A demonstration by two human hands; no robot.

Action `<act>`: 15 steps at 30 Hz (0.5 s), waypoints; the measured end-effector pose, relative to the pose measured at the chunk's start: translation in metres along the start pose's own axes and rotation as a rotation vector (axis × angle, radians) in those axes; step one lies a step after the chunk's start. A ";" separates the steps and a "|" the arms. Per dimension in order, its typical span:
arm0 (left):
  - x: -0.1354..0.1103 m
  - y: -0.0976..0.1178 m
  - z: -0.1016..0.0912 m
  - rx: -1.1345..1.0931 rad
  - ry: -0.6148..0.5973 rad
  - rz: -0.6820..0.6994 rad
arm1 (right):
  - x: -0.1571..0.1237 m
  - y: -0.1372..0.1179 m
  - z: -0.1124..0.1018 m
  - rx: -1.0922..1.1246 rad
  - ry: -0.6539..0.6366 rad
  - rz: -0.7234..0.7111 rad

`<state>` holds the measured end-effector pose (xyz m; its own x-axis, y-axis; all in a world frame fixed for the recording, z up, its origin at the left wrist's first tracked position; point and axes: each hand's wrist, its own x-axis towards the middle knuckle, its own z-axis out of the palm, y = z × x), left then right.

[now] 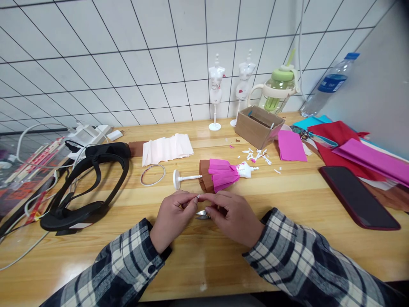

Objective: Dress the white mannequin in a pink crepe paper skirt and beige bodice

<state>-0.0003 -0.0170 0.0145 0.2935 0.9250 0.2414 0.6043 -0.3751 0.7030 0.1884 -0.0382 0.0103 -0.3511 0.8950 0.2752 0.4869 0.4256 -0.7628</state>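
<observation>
My left hand (pixel 175 213) is closed, its thumb and index finger pinching a tiny white scrap (pixel 198 196). The index fingertip of my right hand (pixel 234 215) meets that same scrap from the other side. Small scissors (pixel 202 214) poke out to the left from under my right thumb; their handles are hidden in the hand. Just beyond my fingers a white mini dress form (pixel 245 170) lies on its side, its stand to the left. It wears a magenta paper skirt (pixel 222 174) over a brown pleated layer (pixel 205 175).
White paper snippets (pixel 255 154) litter the table near a cardboard box (pixel 259 125). Two dress forms (pixel 216 85) stand by the wall. A pale pleated strip (pixel 168 148), a ring (pixel 153 175) and a black headset (pixel 89 187) are left; a phone (pixel 358 197) and coloured paper (pixel 292 146) are right.
</observation>
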 end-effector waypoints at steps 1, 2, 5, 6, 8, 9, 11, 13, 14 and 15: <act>-0.001 0.001 0.000 0.001 -0.009 0.021 | 0.000 0.000 0.000 0.009 0.011 0.018; -0.001 0.003 0.000 0.005 -0.021 0.046 | 0.001 -0.001 -0.001 0.014 0.024 0.036; -0.003 0.007 0.001 0.040 -0.053 0.109 | 0.002 0.000 -0.001 0.020 0.055 0.078; -0.004 0.007 0.001 0.057 -0.062 0.122 | 0.002 0.000 -0.001 0.022 0.061 0.086; -0.004 0.008 0.002 0.082 -0.085 0.146 | 0.003 0.000 0.000 0.030 0.069 0.092; -0.004 0.008 0.002 0.086 -0.094 0.156 | 0.003 0.000 0.000 0.037 0.071 0.093; -0.004 0.008 0.002 0.083 -0.102 0.169 | 0.004 0.000 0.000 0.069 0.069 0.107; -0.004 0.007 0.002 0.068 -0.102 0.174 | 0.005 0.000 0.000 0.131 0.063 0.141; -0.004 0.007 0.002 0.058 -0.103 0.173 | 0.005 0.001 0.000 0.168 0.062 0.162; -0.004 0.007 0.001 0.049 -0.106 0.170 | 0.005 0.001 0.000 0.207 0.063 0.186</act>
<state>0.0036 -0.0239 0.0178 0.4694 0.8373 0.2804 0.5736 -0.5306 0.6241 0.1868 -0.0333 0.0109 -0.2174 0.9644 0.1508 0.3619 0.2231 -0.9051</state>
